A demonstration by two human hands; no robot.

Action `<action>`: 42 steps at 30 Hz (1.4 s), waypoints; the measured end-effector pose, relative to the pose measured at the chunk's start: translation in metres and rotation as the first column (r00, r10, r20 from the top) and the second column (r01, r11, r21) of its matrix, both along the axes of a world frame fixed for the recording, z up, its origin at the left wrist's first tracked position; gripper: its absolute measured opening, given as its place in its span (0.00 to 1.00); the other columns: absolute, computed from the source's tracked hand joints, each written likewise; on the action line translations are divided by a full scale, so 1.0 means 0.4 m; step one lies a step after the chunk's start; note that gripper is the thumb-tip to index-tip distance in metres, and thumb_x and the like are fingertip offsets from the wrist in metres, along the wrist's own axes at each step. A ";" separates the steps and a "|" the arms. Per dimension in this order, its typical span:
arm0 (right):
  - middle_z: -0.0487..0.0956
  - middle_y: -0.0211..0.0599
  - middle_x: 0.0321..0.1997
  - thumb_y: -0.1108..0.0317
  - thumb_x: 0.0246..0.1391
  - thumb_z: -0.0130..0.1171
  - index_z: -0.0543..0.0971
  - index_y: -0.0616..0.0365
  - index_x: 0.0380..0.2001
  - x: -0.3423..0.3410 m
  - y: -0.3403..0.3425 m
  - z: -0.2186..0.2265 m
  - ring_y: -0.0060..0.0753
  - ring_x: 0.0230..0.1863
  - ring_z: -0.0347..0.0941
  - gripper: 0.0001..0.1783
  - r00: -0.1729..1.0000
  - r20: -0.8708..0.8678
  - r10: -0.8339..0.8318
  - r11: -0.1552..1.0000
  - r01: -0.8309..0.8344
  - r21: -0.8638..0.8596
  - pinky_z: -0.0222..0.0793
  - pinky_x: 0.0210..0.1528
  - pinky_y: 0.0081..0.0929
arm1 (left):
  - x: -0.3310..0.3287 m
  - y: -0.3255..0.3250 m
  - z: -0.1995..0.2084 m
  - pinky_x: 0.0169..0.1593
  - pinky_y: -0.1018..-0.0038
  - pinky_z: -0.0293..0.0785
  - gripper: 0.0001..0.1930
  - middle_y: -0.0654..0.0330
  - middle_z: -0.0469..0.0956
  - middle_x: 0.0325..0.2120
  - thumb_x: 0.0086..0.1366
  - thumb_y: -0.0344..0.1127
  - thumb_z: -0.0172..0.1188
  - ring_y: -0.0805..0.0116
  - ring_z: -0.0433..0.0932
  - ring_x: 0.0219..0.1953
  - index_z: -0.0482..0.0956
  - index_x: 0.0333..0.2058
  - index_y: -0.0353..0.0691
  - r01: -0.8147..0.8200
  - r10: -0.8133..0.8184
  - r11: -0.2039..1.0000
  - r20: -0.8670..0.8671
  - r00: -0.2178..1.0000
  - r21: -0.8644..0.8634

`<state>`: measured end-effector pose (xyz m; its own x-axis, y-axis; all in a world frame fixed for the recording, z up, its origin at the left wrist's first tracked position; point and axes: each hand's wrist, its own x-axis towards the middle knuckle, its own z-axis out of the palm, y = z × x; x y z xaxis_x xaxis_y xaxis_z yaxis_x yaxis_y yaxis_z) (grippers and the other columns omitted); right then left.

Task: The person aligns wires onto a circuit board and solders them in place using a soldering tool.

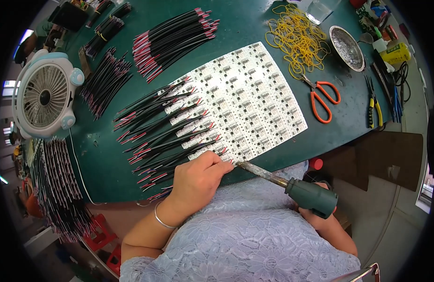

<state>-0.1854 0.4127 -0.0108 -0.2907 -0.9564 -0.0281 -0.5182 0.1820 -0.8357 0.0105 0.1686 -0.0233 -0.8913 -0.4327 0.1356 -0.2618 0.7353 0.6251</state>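
Left grip (pixel 198 181) pinched, contents unclear; right grip (pixel 314 218) grasping green-handled metal soldering iron (pixel 305 193): keep tip (pixel 241 164) steady, off fingers (pixel 222 168).

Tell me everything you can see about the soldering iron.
The soldering iron has a thick dark green handle, plastic by its look, and a straight metal barrel, silvery with brownish discoloured patches. It lies aslant, tip toward the upper left, handle toward the lower right. The right hand, partly hidden behind the handle, holds it. The tip is at the near edge of the white circuit board sheet, close to the left hand; exact contact is unclear.
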 end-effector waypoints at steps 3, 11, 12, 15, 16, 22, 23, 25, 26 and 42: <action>0.80 0.40 0.41 0.72 0.44 0.65 0.78 0.58 0.45 -0.013 0.010 -0.020 0.40 0.39 0.76 0.21 0.975 -0.198 0.101 0.991 -0.117 -0.072 0.71 0.40 0.33 | 0.000 -0.007 0.005 0.24 0.74 0.72 0.09 0.63 0.75 0.25 0.50 0.25 0.66 0.66 0.76 0.23 0.83 0.31 0.45 -0.006 0.006 1.000 0.007 1.000 -0.009; 0.76 0.54 0.47 0.57 0.55 0.58 0.64 0.66 0.57 -0.069 -0.201 -0.023 0.47 0.47 0.76 0.33 0.603 0.772 -0.202 0.778 0.578 -0.247 0.71 0.51 0.40 | 0.021 -0.002 0.004 0.25 0.72 0.73 0.10 0.63 0.75 0.25 0.49 0.24 0.63 0.64 0.77 0.24 0.82 0.32 0.45 -0.068 0.067 0.997 -0.030 0.997 -0.036; 0.76 0.54 0.47 0.60 0.56 0.56 0.64 0.67 0.57 -0.082 -0.236 -0.046 0.49 0.48 0.75 0.30 0.586 0.788 -0.189 0.743 0.610 -0.276 0.71 0.52 0.44 | 0.021 0.001 -0.007 0.25 0.72 0.73 0.11 0.64 0.75 0.26 0.49 0.25 0.63 0.64 0.78 0.24 0.82 0.32 0.46 -0.041 0.040 0.999 -0.046 0.998 -0.026; 0.75 0.54 0.48 0.62 0.57 0.54 0.65 0.65 0.56 -0.096 -0.301 -0.098 0.50 0.47 0.75 0.27 0.517 0.841 -0.161 0.704 0.657 -0.270 0.73 0.51 0.44 | 0.028 0.015 -0.035 0.26 0.71 0.74 0.10 0.64 0.75 0.27 0.51 0.28 0.62 0.64 0.78 0.26 0.82 0.33 0.48 -0.005 0.003 0.999 -0.053 0.999 -0.045; 0.75 0.53 0.49 0.62 0.57 0.53 0.64 0.64 0.57 -0.102 -0.296 -0.120 0.49 0.49 0.74 0.27 0.500 0.849 -0.172 0.680 0.684 -0.266 0.73 0.52 0.45 | 0.029 0.023 -0.027 0.26 0.72 0.74 0.09 0.64 0.75 0.27 0.52 0.28 0.60 0.64 0.78 0.26 0.82 0.33 0.49 -0.001 0.000 0.999 -0.043 0.999 -0.034; 0.76 0.53 0.49 0.57 0.58 0.53 0.66 0.61 0.56 -0.112 -0.292 -0.102 0.46 0.42 0.78 0.27 0.548 0.830 -0.107 0.814 0.528 -0.244 0.70 0.52 0.42 | 0.036 0.033 -0.022 0.24 0.71 0.73 0.06 0.65 0.75 0.24 0.51 0.30 0.63 0.64 0.76 0.22 0.82 0.30 0.47 -0.113 0.105 0.990 -0.104 0.989 -0.081; 0.76 0.53 0.50 0.57 0.57 0.53 0.65 0.62 0.56 -0.108 -0.302 -0.091 0.47 0.44 0.77 0.28 0.557 0.825 -0.092 0.823 0.509 -0.252 0.70 0.52 0.43 | 0.028 0.025 -0.015 0.23 0.71 0.73 0.06 0.65 0.74 0.23 0.50 0.30 0.65 0.64 0.76 0.21 0.81 0.28 0.47 -0.144 0.132 0.986 -0.126 0.983 -0.089; 0.76 0.53 0.49 0.56 0.57 0.54 0.67 0.64 0.54 -0.091 -0.316 -0.079 0.46 0.45 0.76 0.28 0.592 0.798 -0.110 0.796 0.534 -0.286 0.70 0.52 0.43 | 0.016 0.016 0.004 0.23 0.71 0.71 0.05 0.65 0.74 0.22 0.49 0.30 0.66 0.65 0.75 0.20 0.80 0.27 0.46 -0.124 0.117 0.985 -0.065 0.991 -0.121; 0.76 0.53 0.49 0.56 0.57 0.54 0.67 0.64 0.54 -0.077 -0.298 -0.070 0.46 0.45 0.76 0.28 0.584 0.799 -0.143 0.791 0.553 -0.263 0.70 0.52 0.43 | 0.009 0.017 0.009 0.22 0.71 0.70 0.06 0.65 0.73 0.21 0.47 0.30 0.67 0.65 0.74 0.19 0.79 0.25 0.45 -0.137 0.137 0.973 -0.014 0.991 -0.186; 0.80 0.40 0.37 0.55 0.53 0.65 0.62 0.63 0.50 -0.004 0.040 -0.035 0.29 0.38 0.78 0.32 0.980 0.196 -0.019 1.000 0.017 0.008 0.74 0.42 0.29 | -0.004 0.030 -0.004 0.21 0.68 0.65 0.08 0.62 0.69 0.19 0.44 0.28 0.65 0.61 0.71 0.18 0.72 0.19 0.42 -0.203 0.203 0.973 -0.006 0.979 -0.110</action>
